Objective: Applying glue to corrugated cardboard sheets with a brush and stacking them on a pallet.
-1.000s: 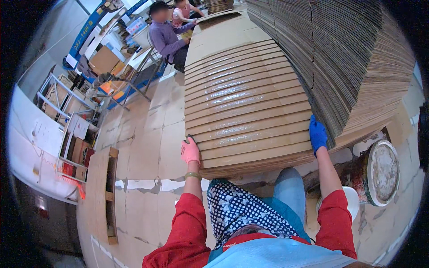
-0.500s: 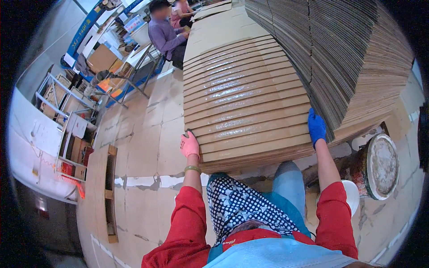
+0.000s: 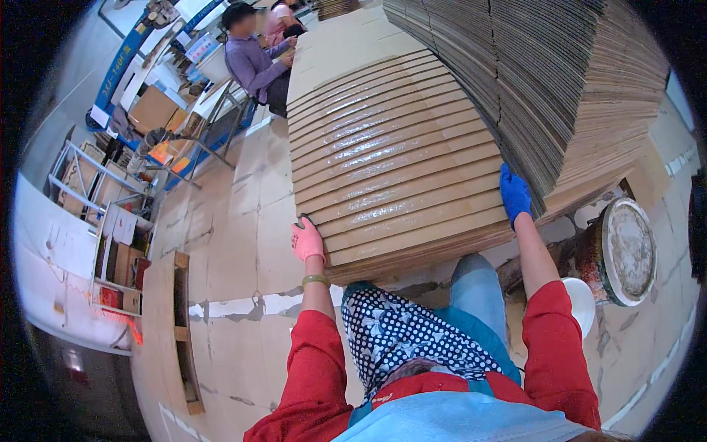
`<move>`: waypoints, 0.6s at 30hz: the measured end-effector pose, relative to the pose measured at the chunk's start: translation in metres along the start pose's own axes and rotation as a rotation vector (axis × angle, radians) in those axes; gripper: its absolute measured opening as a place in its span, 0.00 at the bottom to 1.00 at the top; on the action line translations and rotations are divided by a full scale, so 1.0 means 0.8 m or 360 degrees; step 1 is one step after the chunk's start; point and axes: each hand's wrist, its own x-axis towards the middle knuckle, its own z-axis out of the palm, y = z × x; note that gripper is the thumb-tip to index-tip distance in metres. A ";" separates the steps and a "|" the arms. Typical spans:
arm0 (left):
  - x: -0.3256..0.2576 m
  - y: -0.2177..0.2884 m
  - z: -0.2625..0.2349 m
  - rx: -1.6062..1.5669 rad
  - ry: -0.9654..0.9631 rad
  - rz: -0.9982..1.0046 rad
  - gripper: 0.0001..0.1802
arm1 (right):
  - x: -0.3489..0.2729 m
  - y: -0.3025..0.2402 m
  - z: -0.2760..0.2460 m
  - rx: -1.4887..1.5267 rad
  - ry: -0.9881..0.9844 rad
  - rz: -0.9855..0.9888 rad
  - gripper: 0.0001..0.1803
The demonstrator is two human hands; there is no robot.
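In front of me a layer of brown cardboard sheets (image 3: 412,158) lies fanned out in overlapping steps, with a wet, shiny band down its middle. My left hand (image 3: 307,239), in a pink glove, grips the near left corner of the sheets, fingers curled at the edge. My right hand (image 3: 515,195), in a blue glove, holds the near right edge, its fingers close together against the sheets' side. The undersides of both hands are hidden. Right beside the blue glove rises a tall stack of folded cardboard (image 3: 582,96).
A round bucket with a crusted pale lid (image 3: 627,252) stands at the right, near a white tub (image 3: 578,306). On the left lie a wooden pallet (image 3: 180,331) and a metal-framed rack (image 3: 110,250). A co-worker in purple (image 3: 254,62) sits at the far left of the cardboard.
The whole view has shifted slightly, so the cardboard appears a little further left. Both hands keep their places at the sheets' edges. A person in pink at the back has changed posture.
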 end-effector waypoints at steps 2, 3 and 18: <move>0.001 -0.001 -0.001 -0.0002 -0.0024 0.0007 0.32 | 0.000 0.005 0.011 0.0010 0.0107 -0.0016 0.26; 0.002 -0.002 -0.002 -0.0008 -0.0040 0.0009 0.32 | 0.000 0.006 0.016 0.0024 0.0216 -0.0041 0.25; 0.010 -0.007 0.006 -0.0054 -0.0035 0.0039 0.33 | 0.002 0.008 0.017 0.0230 0.0256 -0.0114 0.26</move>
